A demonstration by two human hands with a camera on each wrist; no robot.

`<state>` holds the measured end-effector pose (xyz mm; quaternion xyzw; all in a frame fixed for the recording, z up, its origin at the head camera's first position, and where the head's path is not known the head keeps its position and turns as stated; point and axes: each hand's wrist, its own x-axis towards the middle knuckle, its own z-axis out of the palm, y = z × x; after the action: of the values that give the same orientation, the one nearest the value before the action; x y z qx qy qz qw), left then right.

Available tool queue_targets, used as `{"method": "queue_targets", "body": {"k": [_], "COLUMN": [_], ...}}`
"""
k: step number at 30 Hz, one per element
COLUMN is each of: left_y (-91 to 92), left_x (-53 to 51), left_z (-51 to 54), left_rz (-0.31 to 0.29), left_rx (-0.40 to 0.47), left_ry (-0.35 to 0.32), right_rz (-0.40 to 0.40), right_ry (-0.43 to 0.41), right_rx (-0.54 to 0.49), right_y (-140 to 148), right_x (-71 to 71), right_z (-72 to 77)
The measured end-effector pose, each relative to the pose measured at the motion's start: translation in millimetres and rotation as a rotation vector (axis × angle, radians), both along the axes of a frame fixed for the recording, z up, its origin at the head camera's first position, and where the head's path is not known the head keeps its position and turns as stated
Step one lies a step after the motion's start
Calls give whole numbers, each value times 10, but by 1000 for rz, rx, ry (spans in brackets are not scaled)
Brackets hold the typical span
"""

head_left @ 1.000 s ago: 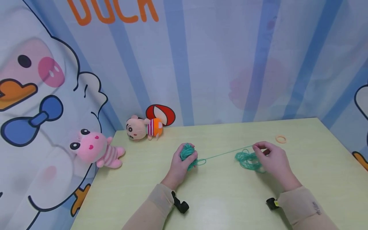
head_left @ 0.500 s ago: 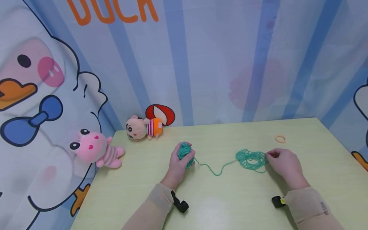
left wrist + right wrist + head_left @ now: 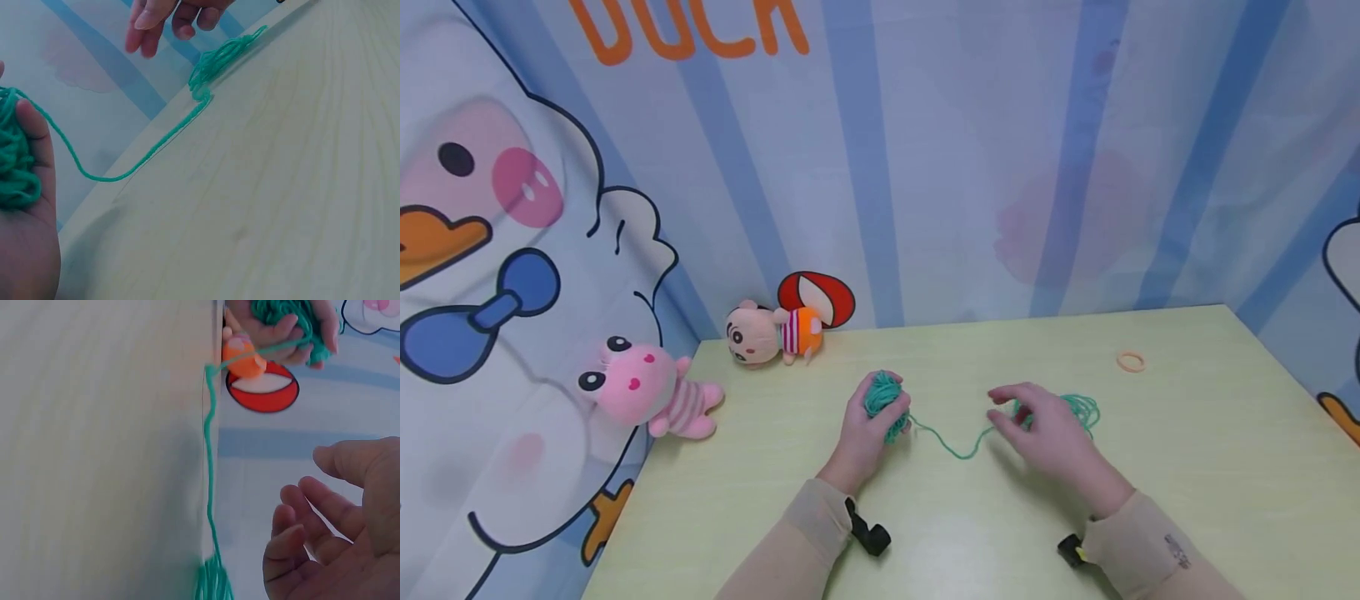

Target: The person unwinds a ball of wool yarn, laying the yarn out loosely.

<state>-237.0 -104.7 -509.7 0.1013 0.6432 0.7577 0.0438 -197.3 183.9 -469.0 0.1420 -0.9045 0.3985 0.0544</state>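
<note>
A blue-striped fabric backdrop (image 3: 955, 183), printed with a large white duck at the left and orange lettering at the top, hangs behind a pale wood-grain surface (image 3: 955, 533). Two beige sleeves (image 3: 782, 542) reach in from the near side. A pink plush toy (image 3: 658, 387) with a striped body lies by the surface's left edge. The right hand (image 3: 1052, 442) is released, its fingers loosely bent and holding nothing, just above a loose coil of green yarn (image 3: 1082, 410) that lies on the surface and is partly hidden by it. The left hand (image 3: 860, 437) grasps a wound bundle of green yarn (image 3: 882, 393), its thumb across the front. A smaller plush toy (image 3: 775, 333) in a striped top and orange bottoms lies on its side near the back edge. A thin pale-orange ring (image 3: 1131, 361) lies farther back, to the right of the coil. A single slack strand (image 3: 957, 455) sags from the bundle to the coil.
</note>
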Motion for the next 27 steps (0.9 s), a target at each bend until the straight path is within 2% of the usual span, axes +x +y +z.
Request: {"method": "queue_targets", "body": {"k": [5,10,18,27], "left_y": [7,7,-6,2], "left_x": [8,29,19,15], "left_z": [6,26,22,12], "left_rz": [-23,-32,-28,-24], "left_rx": [6,16,3,23], "left_ry": [7,1,5,18], "right_rz": [164,240,164,54], "right_ry": [-113,-155,-117,-91], "right_rx": [-66,-84,-70,-102], "right_y": [-414,-705,-875,-678], "right_x": [-43,-111,-145,-102], "right_z": [-64,-129,-142,-19]}}
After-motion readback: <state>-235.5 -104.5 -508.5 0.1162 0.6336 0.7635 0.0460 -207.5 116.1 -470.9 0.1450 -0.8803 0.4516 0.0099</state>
